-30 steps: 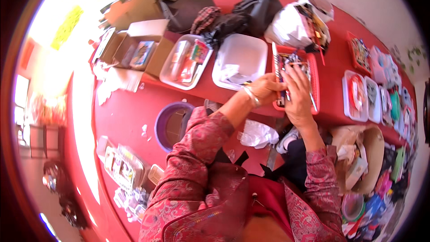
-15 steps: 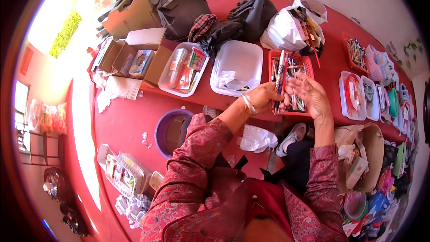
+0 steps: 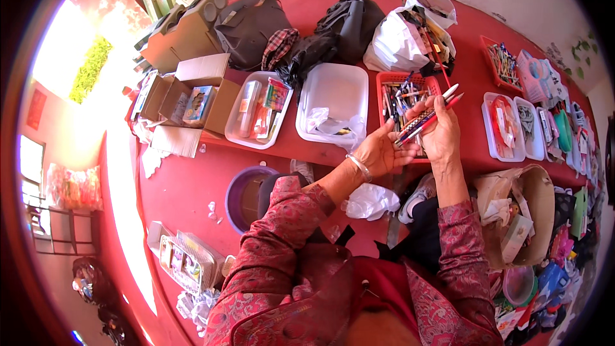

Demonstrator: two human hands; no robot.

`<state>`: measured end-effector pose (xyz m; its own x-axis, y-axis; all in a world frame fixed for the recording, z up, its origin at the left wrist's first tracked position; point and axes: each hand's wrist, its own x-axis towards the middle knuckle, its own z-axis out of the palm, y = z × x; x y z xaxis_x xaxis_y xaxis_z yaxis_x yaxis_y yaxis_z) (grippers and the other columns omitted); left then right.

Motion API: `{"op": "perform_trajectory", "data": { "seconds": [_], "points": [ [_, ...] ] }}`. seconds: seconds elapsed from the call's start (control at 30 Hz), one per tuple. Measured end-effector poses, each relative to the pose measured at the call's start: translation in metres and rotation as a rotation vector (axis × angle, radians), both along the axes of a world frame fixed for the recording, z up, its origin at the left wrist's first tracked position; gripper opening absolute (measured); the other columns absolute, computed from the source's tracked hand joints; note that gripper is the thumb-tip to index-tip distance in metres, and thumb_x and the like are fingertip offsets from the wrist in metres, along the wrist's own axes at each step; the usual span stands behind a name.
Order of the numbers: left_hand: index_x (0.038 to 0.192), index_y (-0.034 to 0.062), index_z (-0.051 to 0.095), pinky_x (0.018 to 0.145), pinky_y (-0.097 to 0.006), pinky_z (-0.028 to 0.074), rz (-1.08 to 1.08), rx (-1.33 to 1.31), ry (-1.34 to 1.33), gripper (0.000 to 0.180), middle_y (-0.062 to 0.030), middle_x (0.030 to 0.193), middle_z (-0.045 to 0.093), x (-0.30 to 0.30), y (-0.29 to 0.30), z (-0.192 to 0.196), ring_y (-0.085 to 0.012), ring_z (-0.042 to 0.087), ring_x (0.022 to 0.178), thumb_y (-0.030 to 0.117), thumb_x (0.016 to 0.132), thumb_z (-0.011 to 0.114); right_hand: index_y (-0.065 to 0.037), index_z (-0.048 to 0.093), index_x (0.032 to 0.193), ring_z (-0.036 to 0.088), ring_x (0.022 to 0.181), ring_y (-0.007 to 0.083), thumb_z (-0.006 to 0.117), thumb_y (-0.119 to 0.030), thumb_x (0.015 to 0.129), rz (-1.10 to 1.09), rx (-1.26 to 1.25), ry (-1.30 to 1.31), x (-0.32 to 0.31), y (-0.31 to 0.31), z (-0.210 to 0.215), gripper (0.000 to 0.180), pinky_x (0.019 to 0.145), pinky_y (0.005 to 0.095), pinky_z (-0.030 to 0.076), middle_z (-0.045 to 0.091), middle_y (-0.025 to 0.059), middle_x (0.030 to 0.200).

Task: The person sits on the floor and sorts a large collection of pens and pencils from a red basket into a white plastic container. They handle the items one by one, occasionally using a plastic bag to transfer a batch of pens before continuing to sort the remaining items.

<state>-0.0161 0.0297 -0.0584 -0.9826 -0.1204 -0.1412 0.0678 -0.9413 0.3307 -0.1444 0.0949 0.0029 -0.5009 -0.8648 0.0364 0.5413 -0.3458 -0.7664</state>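
Observation:
A small bundle of pencils (image 3: 416, 125), red, white and dark patterned, lies slantwise in my right hand (image 3: 444, 140), whose fingers are closed round it. My left hand (image 3: 378, 152), a silver bangle at its wrist, is held palm up with its fingers spread beside the bundle's lower ends. Whether those fingertips touch the pencils I cannot tell. Both hands are over the near part of a red basket (image 3: 380, 104) full of pens and pencils, and they hide some of its contents.
Left of the basket stand a white tub (image 3: 333, 83) with clear plastic in it, a tray of stationery (image 3: 234, 118) and an open cardboard box (image 3: 229, 96). Bags line the back. To the right are small tubs (image 3: 492, 131) and a large carton (image 3: 544, 218). A purple basin (image 3: 232, 202) sits below.
The pencil bundle has passed from my left hand to my right and tipped from upright to slanting. My left hand has opened and drawn back slightly to the left.

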Motion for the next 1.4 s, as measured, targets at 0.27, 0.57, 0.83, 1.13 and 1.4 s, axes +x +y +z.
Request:
{"op": "perform_trajectory", "data": {
  "seconds": [0.27,0.57,0.83,1.13,1.4],
  "points": [
    [0.106,0.0125,0.051,0.071,-0.038,0.048,0.397,0.117,-0.198,0.030,-0.0066,0.093,0.056,-0.015,0.004,0.005,-0.0219,0.054,0.087,0.033,0.085,0.045,-0.002,0.053,0.081,0.058,0.072,0.0129,0.048,-0.025,0.087,0.001,0.178,0.355,0.039,-0.003,-0.010,0.024,0.065,0.0239,0.047,0.061,0.0089,0.080],
    [0.098,-0.0014,0.053,0.064,-0.025,0.042,0.162,-1.209,-0.239,0.034,-0.0061,0.085,0.058,0.005,-0.016,0.038,-0.0145,0.055,0.076,0.010,0.067,0.060,0.000,0.054,0.079,0.058,0.067,0.0133,0.045,-0.026,0.087,-0.052,0.209,0.214,0.012,0.000,-0.003,0.028,0.059,0.0227,0.047,0.062,0.0144,0.081],
    [0.101,-0.0007,0.045,0.059,-0.022,0.044,0.028,-1.057,-0.165,0.039,-0.0062,0.078,0.056,0.012,-0.014,0.032,-0.0113,0.053,0.064,0.008,0.068,0.064,0.000,0.056,0.087,0.057,0.081,0.0166,0.043,-0.031,0.087,0.283,0.273,0.350,0.033,0.005,-0.008,0.034,0.068,0.0265,0.048,0.058,0.0144,0.097],
    [0.082,0.0008,0.053,0.056,-0.027,0.046,-0.246,-0.781,-0.259,0.024,-0.0081,0.069,0.056,0.009,0.002,0.053,-0.0181,0.059,0.064,0.023,0.086,0.044,0.001,0.053,0.087,0.057,0.070,0.0149,0.047,-0.027,0.086,0.315,0.285,0.176,0.021,0.007,-0.009,0.028,0.058,0.0257,0.048,0.057,0.0157,0.098],
    [0.076,0.0053,0.046,0.035,-0.021,0.025,-0.175,-0.595,-0.183,0.016,0.0010,0.050,0.036,0.004,-0.002,0.032,-0.0084,0.034,0.040,0.018,0.086,0.044,-0.002,0.054,0.085,0.059,0.074,0.0174,0.044,-0.031,0.087,0.111,0.256,-0.001,-0.036,-0.011,-0.038,0.031,0.066,0.0274,0.047,0.061,0.0126,0.086]
  ]
}}
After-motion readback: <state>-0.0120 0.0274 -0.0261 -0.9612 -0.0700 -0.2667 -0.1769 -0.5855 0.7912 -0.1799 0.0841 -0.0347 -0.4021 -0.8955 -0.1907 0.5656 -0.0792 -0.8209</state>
